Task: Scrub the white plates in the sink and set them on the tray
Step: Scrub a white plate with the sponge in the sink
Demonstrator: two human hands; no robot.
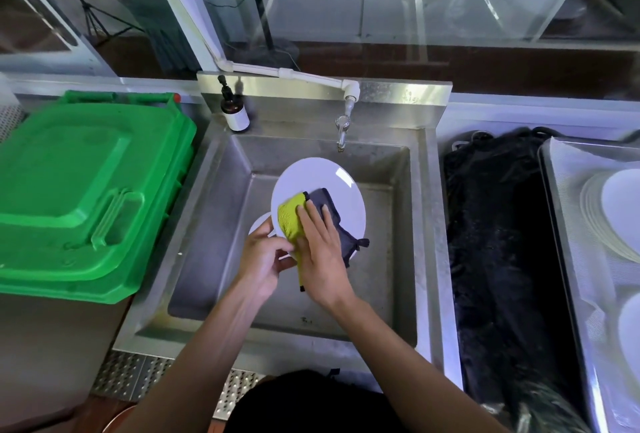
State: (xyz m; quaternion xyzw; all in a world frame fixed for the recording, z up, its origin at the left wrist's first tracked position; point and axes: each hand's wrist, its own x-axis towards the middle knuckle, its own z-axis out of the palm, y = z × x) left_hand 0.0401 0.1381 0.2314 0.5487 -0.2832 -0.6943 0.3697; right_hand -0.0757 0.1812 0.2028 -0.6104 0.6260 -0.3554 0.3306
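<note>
Over a steel sink (pixel 221 197), a white plate (pixel 320 178) is gripped at its lower rim by the left hand (pixel 265 256), fingers curled round the edge, apparently so it is braced tilted against the scrubbing. A yellow-green and dark grey cloth (pixel 291 221) is pressed flat to its face by the right hand (pixel 320 252), fingers straight and together. A second plate (pixel 259 224) beneath is mostly hidden, and the tray (pixel 568 224) of stacked plates (pixel 599 221) is cut off at right.
</note>
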